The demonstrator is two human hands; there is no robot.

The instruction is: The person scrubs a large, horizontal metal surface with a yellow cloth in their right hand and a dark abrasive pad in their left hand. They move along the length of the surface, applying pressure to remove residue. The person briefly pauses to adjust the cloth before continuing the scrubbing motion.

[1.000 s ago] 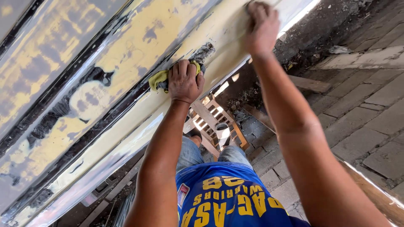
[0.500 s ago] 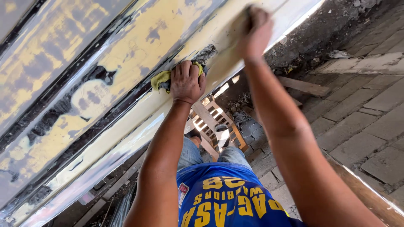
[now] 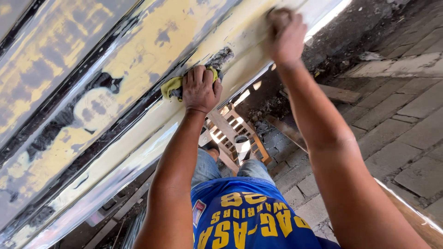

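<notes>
My left hand [image 3: 199, 88] presses a yellow cloth [image 3: 171, 86] against a large vehicle panel [image 3: 92, 69] coated in pale yellow filler with dark bare patches. The cloth lies beside a rough grey patch [image 3: 220, 57] on the panel's ridge. Higher up and to the right, my right hand [image 3: 287, 34] is braced on the panel's cream lower edge [image 3: 240, 60]. Its fingers are curled and blurred, and whatever lies under them is hidden. Both arms reach up from my blue shirt [image 3: 249, 221].
A wooden stool frame [image 3: 235, 133] and a small white cup [image 3: 242, 144] stand on the ground below the panel. Grey paving bricks [image 3: 397, 133] spread to the right, with dirt and rubble [image 3: 364, 27] beyond. A plank edge [image 3: 410, 203] runs at the lower right.
My right hand has shifted a little left along the panel's edge and curled tighter. My left hand stays on the cloth at nearly the same spot.
</notes>
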